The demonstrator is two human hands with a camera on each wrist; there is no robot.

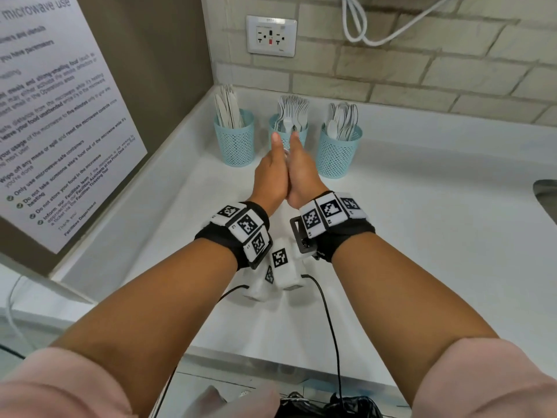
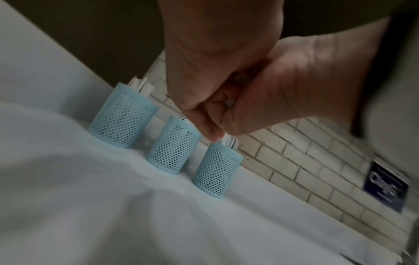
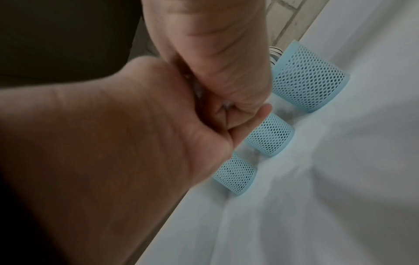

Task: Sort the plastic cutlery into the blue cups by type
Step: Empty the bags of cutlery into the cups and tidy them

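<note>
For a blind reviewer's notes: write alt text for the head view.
Two hands, left hand and right hand, press together above a white counter, in front of three blue mesh cups: knives cup, forks cup, spoons cup. Whether they hold anything cannot be told.

Left hand & right hand pressed together, so palms and whatever's between them are hidden; a small pale bit shows in the gap, too blurred to ID. Middle cup just beyond the fingertips is partly covered by them. Both wrist views motion-blurred. Blue sign on wall: text unreadable. Sink cut off at right edge.
</note>
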